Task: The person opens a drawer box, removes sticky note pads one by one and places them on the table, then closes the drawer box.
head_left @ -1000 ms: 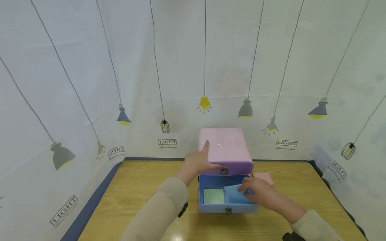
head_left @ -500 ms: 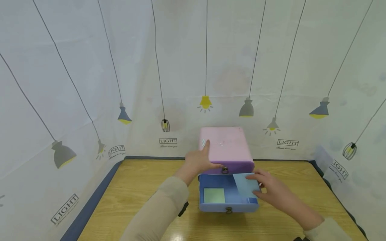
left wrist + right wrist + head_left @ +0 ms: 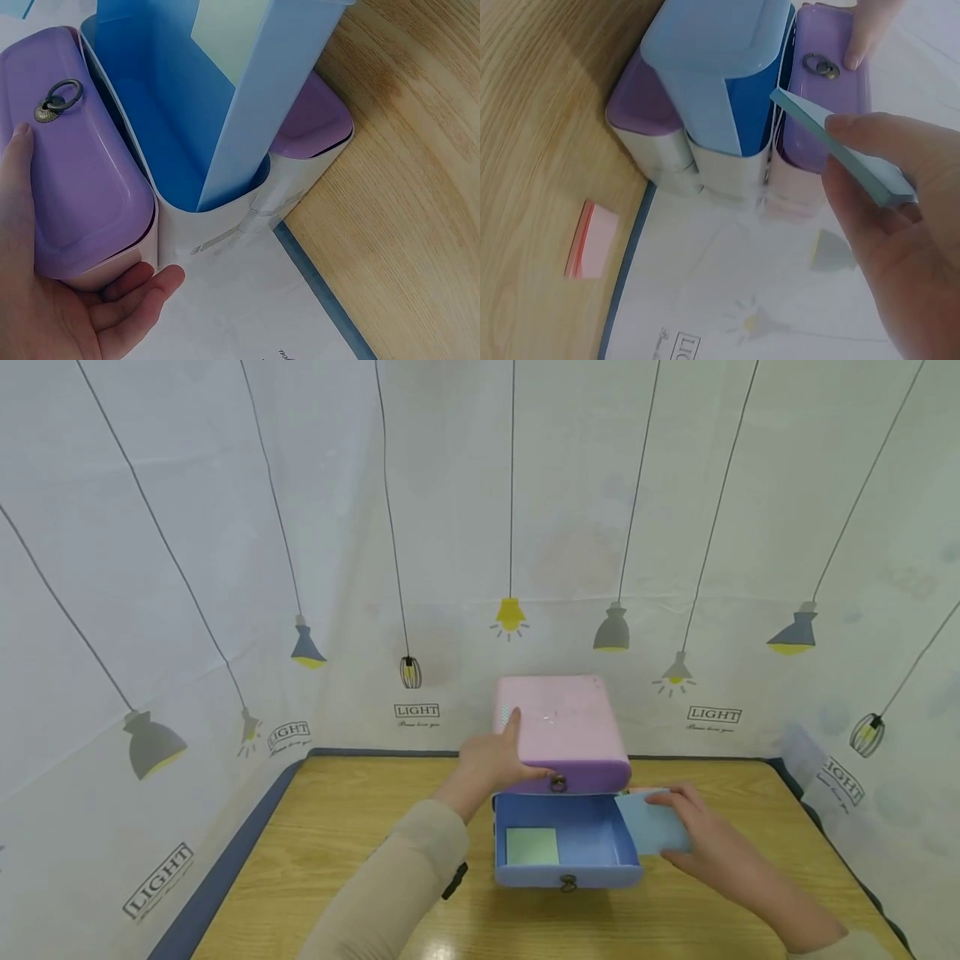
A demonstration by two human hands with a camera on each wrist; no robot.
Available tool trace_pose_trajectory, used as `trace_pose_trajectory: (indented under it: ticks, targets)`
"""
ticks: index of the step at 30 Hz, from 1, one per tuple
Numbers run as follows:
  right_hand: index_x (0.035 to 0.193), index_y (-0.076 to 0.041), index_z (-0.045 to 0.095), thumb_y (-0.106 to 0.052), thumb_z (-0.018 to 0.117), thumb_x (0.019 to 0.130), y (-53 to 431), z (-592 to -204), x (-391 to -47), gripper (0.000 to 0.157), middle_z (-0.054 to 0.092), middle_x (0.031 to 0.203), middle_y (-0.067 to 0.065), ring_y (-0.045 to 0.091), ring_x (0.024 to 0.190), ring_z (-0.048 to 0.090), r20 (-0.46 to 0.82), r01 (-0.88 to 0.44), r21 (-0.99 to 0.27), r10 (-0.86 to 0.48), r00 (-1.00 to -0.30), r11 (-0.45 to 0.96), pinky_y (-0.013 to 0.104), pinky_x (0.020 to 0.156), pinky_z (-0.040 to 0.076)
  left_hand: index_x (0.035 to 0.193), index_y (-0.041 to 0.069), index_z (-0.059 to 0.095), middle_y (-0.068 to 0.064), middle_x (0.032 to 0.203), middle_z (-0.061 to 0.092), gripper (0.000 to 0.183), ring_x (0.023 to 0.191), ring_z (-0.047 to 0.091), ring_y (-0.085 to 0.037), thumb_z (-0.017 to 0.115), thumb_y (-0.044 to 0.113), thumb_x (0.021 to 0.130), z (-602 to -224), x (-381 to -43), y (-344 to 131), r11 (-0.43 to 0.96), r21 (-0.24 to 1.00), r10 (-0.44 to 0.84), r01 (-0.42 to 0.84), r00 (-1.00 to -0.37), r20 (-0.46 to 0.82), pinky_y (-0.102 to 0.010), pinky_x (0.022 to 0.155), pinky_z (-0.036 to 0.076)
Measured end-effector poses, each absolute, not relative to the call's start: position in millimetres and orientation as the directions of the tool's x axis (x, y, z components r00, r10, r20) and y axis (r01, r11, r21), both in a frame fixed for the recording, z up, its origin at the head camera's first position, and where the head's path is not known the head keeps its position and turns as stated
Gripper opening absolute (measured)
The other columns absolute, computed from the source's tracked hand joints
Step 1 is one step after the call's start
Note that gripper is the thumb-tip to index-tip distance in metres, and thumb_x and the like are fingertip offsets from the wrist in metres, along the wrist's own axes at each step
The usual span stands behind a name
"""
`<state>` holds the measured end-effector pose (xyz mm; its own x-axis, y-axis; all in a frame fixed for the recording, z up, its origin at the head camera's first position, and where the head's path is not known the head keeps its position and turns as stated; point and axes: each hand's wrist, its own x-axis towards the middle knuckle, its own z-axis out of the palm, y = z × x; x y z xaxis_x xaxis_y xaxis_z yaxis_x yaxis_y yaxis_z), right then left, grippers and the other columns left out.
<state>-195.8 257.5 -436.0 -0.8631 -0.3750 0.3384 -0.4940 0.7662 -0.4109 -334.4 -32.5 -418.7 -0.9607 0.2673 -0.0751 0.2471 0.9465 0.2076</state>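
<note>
A pad of blue sticky notes (image 3: 652, 822) is pinched between the thumb and fingers of my right hand (image 3: 708, 847), just off the right edge of the pulled-out blue drawer (image 3: 567, 877). The right wrist view shows the pad's thick side edge. Inside the drawer, at its left, lies a green sticky-note pad (image 3: 532, 846). My left hand (image 3: 491, 764) rests at the left corner of the pink-topped drawer box (image 3: 562, 718). Its thumb presses the purple top drawer front (image 3: 90, 165) near the ring pull, and its other fingers lie along the side.
A pad of pink sticky notes (image 3: 592, 240) lies on the wooden table (image 3: 360, 827) to the right of the box. Another purple drawer (image 3: 319, 120) sits below the blue one. A white lamp-print cloth (image 3: 450, 552) stands behind and at both sides.
My right hand has lifted the blue sticky-note pad out of the drawer and carried it right, past the drawer's edge. My left hand has stayed on the box.
</note>
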Motion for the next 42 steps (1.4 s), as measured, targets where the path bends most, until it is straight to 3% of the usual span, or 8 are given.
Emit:
trace_pose_trajectory:
  ticks: [9, 17, 24, 36, 42]
  targets:
    - [0.127, 0.007, 0.050, 0.010, 0.081, 0.067, 281.0, -451.3, -201.6, 0.068, 0.042, 0.122, 0.027, 0.052, 0.102, 0.054, 0.324, -0.386, -0.474, -0.251, -0.912, 0.791, 0.062, 0.078, 0.048, 0.158, 0.022, 0.000, -0.003, 0.068, 0.056, 0.126, 0.054, 0.051, -0.017, 0.056, 0.088, 0.066, -419.0, -335.1, -32.8, 0.952, 0.187, 0.261, 0.243, -0.962, -0.075, -0.030, 0.048, 0.036]
    - [0.130, 0.017, 0.042, 0.005, 0.080, 0.071, 295.9, -465.2, -213.4, 0.071, 0.038, 0.118, 0.038, 0.056, 0.104, 0.047, 0.094, -0.139, -0.512, -0.106, -0.990, 0.848, 0.064, 0.080, 0.045, 0.158, 0.022, 0.000, -0.004, 0.068, 0.056, 0.126, 0.055, 0.052, -0.017, 0.057, 0.088, 0.066, -417.9, -334.0, -32.1, 0.950, 0.196, 0.259, 0.241, -0.963, -0.074, -0.030, 0.049, 0.037]
    - [0.132, 0.021, 0.040, -0.001, 0.080, 0.075, 305.6, -485.8, -223.9, 0.073, 0.032, 0.120, 0.047, 0.062, 0.108, 0.042, -0.092, 0.029, -0.499, -0.019, -0.996, 0.866, 0.065, 0.085, 0.042, 0.158, 0.023, 0.000, -0.004, 0.068, 0.056, 0.126, 0.055, 0.052, -0.017, 0.056, 0.088, 0.066, -417.7, -333.5, -32.1, 0.949, 0.198, 0.263, 0.244, -0.962, -0.075, -0.029, 0.048, 0.037]
    - [0.120, 0.024, 0.051, 0.000, 0.079, 0.075, 326.9, -532.7, -235.5, 0.058, 0.046, 0.112, 0.046, 0.059, 0.107, 0.046, -0.162, 0.022, -0.427, -0.053, -0.985, 0.904, 0.061, 0.090, 0.042, 0.158, 0.023, -0.001, -0.003, 0.068, 0.056, 0.127, 0.054, 0.052, -0.016, 0.055, 0.089, 0.065, -420.5, -336.0, -32.7, 0.949, 0.197, 0.262, 0.245, -0.962, -0.069, -0.029, 0.047, 0.037]
    - [0.119, 0.020, 0.055, -0.004, 0.078, 0.078, 336.6, -548.3, -237.0, 0.052, 0.047, 0.117, 0.043, 0.058, 0.113, 0.044, -0.245, 0.105, -0.421, -0.001, -0.969, 0.901, 0.061, 0.094, 0.038, 0.158, 0.023, -0.001, -0.003, 0.068, 0.056, 0.127, 0.054, 0.051, -0.016, 0.055, 0.089, 0.066, -420.2, -336.2, -33.0, 0.949, 0.205, 0.261, 0.241, -0.962, -0.076, -0.030, 0.047, 0.036]
